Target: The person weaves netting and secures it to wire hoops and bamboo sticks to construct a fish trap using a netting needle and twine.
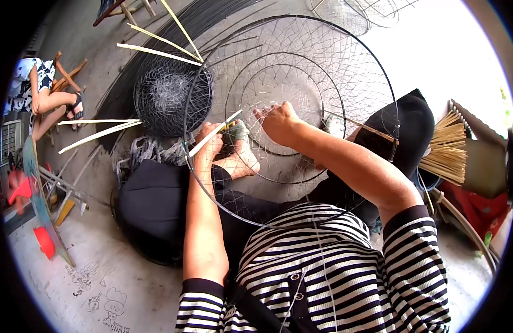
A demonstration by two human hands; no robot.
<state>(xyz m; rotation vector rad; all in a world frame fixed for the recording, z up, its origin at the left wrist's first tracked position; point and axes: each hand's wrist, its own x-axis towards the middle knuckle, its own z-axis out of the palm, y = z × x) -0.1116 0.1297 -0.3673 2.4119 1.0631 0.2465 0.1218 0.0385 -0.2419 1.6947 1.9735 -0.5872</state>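
Note:
A large round net cage (278, 18) with black wire hoops and thin mesh stands tilted over my lap. My left hand (208, 145) is closed around a pale bamboo strip (211, 136) at the cage's left side. Something small and yellow shows beside its fingers, too small to name. Inside the hoops, my right hand (281, 126) has its fingers curled together on the mesh; whether a thread is also pinched there I cannot tell. A second thin stick (367, 129) spans the cage's right side, touching the outer hoop.
Left of the cage lies a dark bundle of netting (170, 100) with pale sticks jutting out. Black wires (123, 72) curve across the floor. A bunch of bamboo sticks (448, 147) stands at right. A person (37, 91) sits at far left, near a red object (44, 242).

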